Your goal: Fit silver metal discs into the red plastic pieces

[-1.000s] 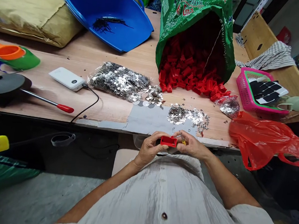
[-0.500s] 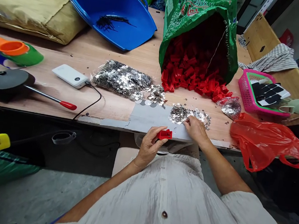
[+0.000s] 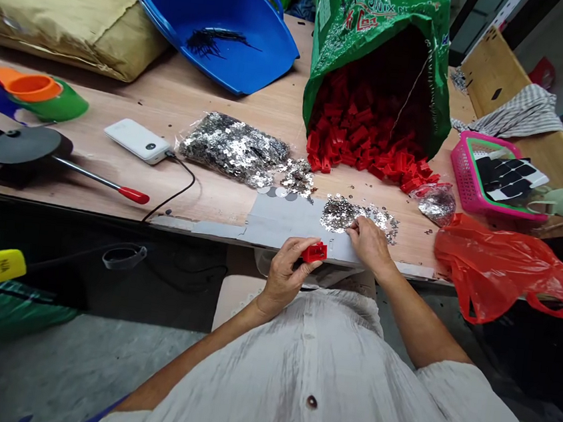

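Observation:
Between the thumb and fingers of my left hand [image 3: 285, 272] is a small red plastic housing [image 3: 315, 251], held just off the table's front edge with its open side showing. My right hand [image 3: 369, 242] rests at a loose pile of small shiny metal pieces [image 3: 338, 211], thumb and fingertips pinched together at its near edge. Whatever lies in that pinch is too small to make out. Under the pile is a grey sheet [image 3: 285, 218] along the table edge. Many similar red housings [image 3: 355, 128] spill from a green sack [image 3: 381, 27] behind it.
A clear bag of metal pieces [image 3: 235, 146] lies left of the pile. Farther left are a white power bank [image 3: 136, 140] with a cable and a red-tipped lever [image 3: 132, 194]. To the right are a pink basket [image 3: 461, 176] and a red plastic bag [image 3: 497, 267]. A blue scoop [image 3: 256, 67] sits behind.
The whole view has shifted slightly. Both hands keep nearly the same places, the left with the red housing and the right at the metal pile.

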`<state>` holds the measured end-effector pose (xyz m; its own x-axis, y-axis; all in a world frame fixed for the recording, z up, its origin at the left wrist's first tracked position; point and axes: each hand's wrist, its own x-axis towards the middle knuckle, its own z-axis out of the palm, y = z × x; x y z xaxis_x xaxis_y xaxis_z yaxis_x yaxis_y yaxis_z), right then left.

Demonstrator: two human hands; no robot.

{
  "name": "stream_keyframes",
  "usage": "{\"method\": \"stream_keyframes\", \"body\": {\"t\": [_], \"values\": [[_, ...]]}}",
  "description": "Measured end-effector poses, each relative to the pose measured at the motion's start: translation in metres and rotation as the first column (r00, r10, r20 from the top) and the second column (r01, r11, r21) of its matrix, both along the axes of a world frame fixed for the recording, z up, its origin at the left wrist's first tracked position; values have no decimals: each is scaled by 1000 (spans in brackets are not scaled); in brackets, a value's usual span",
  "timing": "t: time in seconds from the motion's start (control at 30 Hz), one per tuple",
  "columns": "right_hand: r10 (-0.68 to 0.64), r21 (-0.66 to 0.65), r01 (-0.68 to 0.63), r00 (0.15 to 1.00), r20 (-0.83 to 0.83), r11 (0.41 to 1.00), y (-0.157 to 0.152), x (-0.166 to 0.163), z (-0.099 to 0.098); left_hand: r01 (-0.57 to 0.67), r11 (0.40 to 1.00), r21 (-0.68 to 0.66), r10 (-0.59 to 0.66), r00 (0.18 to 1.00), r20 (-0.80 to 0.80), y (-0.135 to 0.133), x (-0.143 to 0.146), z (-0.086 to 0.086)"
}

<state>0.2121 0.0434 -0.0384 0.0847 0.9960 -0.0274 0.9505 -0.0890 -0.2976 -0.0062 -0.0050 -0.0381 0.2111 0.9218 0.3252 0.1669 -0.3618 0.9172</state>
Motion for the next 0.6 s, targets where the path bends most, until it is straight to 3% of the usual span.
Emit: {"method": "stream_keyframes", "body": {"t": [0.13,0.27,0.37,0.47,0.53,0.6], "values": [[-4,58,11,994,-110,998,-2,3,-1,16,987,-162,1,995,104,-1,1,2],[40,121,3,936,-351,993,-1,11,1,25,967,-254,19,986,167,2,1,1],[68,89,-16,788,-612,996,-2,13,6,37,961,-274,16,982,188,5,3,2],[36,-59,-149,568,-822,987,-10,7,14,42,976,-213,-8,988,156,7,4,5],[-7,-132,-246,452,-892,960,-18,-1,19,38,988,-151,-21,993,112,7,5,7],[-34,-162,-295,395,-918,942,-24,-8,22,32,994,-106,-25,997,69,6,6,8]]}}
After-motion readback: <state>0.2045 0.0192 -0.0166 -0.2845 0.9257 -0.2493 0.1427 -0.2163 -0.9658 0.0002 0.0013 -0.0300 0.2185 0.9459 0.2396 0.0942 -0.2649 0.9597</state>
